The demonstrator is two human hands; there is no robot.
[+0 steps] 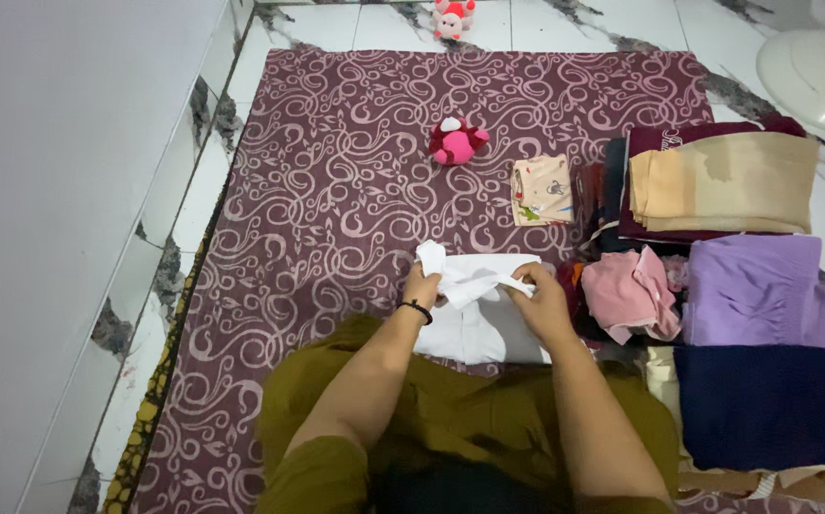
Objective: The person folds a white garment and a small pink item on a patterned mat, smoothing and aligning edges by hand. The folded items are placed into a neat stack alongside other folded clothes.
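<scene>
Here we pinch a white garment (474,286) in both hands, left hand (422,286) and right hand (541,303) closed on its bunched top edge; it lies on the maroon patterned mat (336,152), beside folded clothes (726,181).

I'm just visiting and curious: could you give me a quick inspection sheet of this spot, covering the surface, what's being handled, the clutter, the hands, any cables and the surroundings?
Surface: maroon mat with pale swirl pattern, spread on the marble floor.
Job's things: white garment lying on the mat before the person, its upper part bunched up.
Clutter: pink plush toy and small folded printed cloth on the mat; crumpled pink garment; stacked tan cloth, purple cloth and navy cloth on the right.
Grippers: left hand and right hand both grip the white garment.
Cables: nothing seen.
Surroundings: white wall on the left; second plush toy on the floor beyond the mat; round white object at top right.
</scene>
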